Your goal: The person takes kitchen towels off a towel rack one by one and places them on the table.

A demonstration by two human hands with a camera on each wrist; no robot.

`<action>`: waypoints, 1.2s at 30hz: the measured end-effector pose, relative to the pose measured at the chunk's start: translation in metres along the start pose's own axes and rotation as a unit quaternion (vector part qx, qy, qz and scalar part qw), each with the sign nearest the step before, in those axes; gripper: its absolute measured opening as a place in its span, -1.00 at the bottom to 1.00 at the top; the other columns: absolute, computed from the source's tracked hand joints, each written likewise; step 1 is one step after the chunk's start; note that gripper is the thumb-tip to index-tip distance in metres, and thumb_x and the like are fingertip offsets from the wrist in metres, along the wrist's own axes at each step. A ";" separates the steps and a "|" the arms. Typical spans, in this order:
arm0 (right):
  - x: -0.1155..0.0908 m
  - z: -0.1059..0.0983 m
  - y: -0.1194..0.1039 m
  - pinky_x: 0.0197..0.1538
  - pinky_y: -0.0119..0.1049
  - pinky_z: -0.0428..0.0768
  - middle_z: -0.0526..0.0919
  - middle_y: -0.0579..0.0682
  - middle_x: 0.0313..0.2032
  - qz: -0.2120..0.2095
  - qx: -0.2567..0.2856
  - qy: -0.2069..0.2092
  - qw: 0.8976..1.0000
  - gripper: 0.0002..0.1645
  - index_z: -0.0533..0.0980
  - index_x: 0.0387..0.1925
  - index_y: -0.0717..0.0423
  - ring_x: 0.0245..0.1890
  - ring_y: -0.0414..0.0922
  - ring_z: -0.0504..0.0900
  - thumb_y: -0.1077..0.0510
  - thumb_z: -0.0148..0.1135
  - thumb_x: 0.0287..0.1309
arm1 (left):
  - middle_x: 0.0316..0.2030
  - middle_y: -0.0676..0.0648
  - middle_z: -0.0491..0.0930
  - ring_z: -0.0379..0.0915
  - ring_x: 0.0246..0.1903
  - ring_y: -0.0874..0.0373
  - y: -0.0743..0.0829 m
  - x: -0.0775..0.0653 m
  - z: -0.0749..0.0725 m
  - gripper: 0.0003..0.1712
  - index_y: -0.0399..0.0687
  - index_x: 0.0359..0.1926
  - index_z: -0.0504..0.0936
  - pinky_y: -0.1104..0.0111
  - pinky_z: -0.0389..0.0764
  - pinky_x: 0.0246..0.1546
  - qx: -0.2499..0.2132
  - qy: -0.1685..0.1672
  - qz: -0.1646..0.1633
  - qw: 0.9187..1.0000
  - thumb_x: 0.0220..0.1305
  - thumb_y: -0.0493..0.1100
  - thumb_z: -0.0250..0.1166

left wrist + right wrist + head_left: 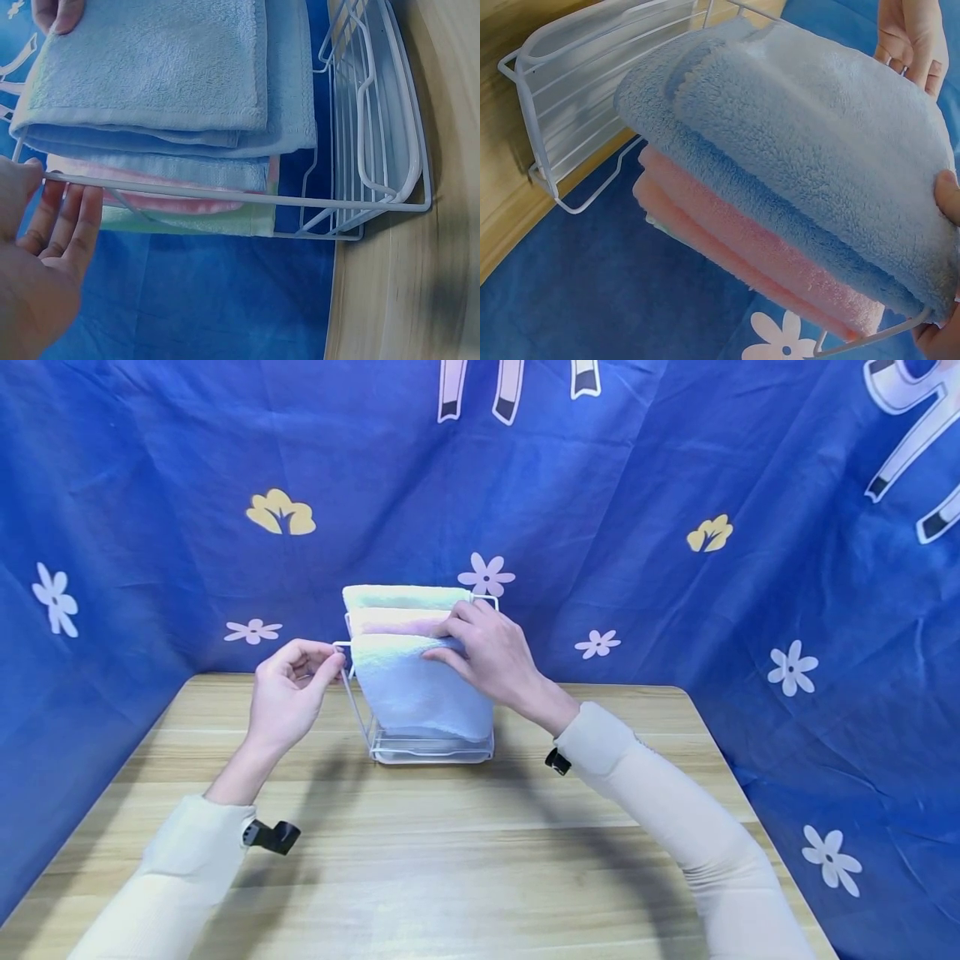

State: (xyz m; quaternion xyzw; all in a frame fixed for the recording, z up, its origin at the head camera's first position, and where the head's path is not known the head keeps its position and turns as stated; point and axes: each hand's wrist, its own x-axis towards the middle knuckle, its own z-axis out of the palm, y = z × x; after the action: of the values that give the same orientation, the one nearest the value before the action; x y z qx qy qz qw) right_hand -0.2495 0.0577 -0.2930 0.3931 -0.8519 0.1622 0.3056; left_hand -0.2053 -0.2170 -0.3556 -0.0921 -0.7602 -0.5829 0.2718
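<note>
1. Rack [433, 762] stands on the table [465, 868], just off the head view's centre toward nine o'clock.
2. We see the blue towel [420, 685] folded over the rack's front bar; lower edge hangs above the base, slanting a bit lower toward four o'clock.
3. Pink towel [393, 622] sits next at its twelve o'clock, green towel [405, 597] beyond that, both draped.
4. Left hand [288, 689], at the blue towel's nine o'clock: we read a thumb-and-finger pinch on the rack's upper corner.
5. Right hand [491, 647], at its two o'clock: grips the blue towel's top edge, thumb on the near face, other fingers around the far side.
6. Step, our call: settling and straightening the blue towel on its bar; pink and green look done.
7. Next move, we judge: left hand steadies the frame, right hand evens the fold toward three o'clock, then lets go without dragging the cloth.
</note>
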 end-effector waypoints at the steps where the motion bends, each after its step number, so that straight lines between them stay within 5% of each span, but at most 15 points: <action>1: 0.000 -0.001 0.000 -0.27 -0.30 0.57 0.64 -0.08 -0.31 -0.001 0.001 0.000 1.000 -0.65 0.78 -0.12 -0.02 -0.29 -0.09 0.54 -0.16 0.46 0.26 | -0.41 0.33 0.68 0.65 -0.41 0.50 0.000 0.000 0.000 -0.94 -0.29 -0.16 0.67 0.71 0.68 -0.31 0.000 0.000 0.000 1.000 0.40 -0.34 0.37; 24: 0.004 -0.024 0.004 -0.34 -0.27 0.54 0.61 -0.04 -0.34 0.032 0.081 0.034 0.996 -0.69 0.75 -0.20 0.05 -0.32 -0.11 0.49 -0.07 0.56 0.17 | -0.41 0.34 0.69 0.65 -0.42 0.52 0.002 0.001 -0.002 -0.85 -0.44 -0.14 0.64 0.70 0.69 -0.32 0.000 -0.014 0.007 1.000 0.40 -0.36 0.37; 36: 0.004 -0.046 0.010 -0.25 -0.35 0.44 0.57 0.02 -0.41 0.010 0.143 0.107 0.984 -0.71 0.73 -0.26 0.17 -0.35 -0.07 0.46 0.07 0.63 0.08 | -0.40 0.26 0.72 0.66 -0.42 0.49 0.002 0.001 -0.002 -0.86 -0.43 -0.14 0.64 0.69 0.69 -0.32 -0.002 -0.018 0.011 1.000 0.40 -0.37 0.37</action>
State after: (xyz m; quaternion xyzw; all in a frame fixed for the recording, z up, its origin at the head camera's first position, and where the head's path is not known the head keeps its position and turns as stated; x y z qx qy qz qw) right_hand -0.2412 0.0851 -0.2555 0.4044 -0.7861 0.3270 0.3341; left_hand -0.2047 -0.2188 -0.3528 -0.1116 -0.7630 -0.5793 0.2643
